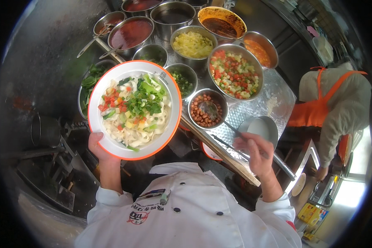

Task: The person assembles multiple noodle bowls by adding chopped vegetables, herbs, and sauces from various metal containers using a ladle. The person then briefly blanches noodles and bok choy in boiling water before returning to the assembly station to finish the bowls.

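Note:
My left hand [104, 153] holds a wide white bowl [151, 145] with an orange rim, thumb on the edge. The bowl is tilted toward me. Inside lie broad noodles [132, 111] under diced red and yellow vegetables, chopped green onion [146, 101] and leafy greens. My right hand [256, 155] is closed around the handle of a metal spoon [235, 130], whose head rests among reddish-brown peanuts [202, 120] in a small steel bowl. Part of the spoon's handle is hidden by my fingers.
Steel pots stand behind: diced vegetables [235, 74], yellow shredded food [194, 44], chopped greens [182, 82], red liquid [131, 34] and dark sauces. A pale pot [262, 130] sits right of the peanuts. A person in an orange apron [314, 109] bends at the right.

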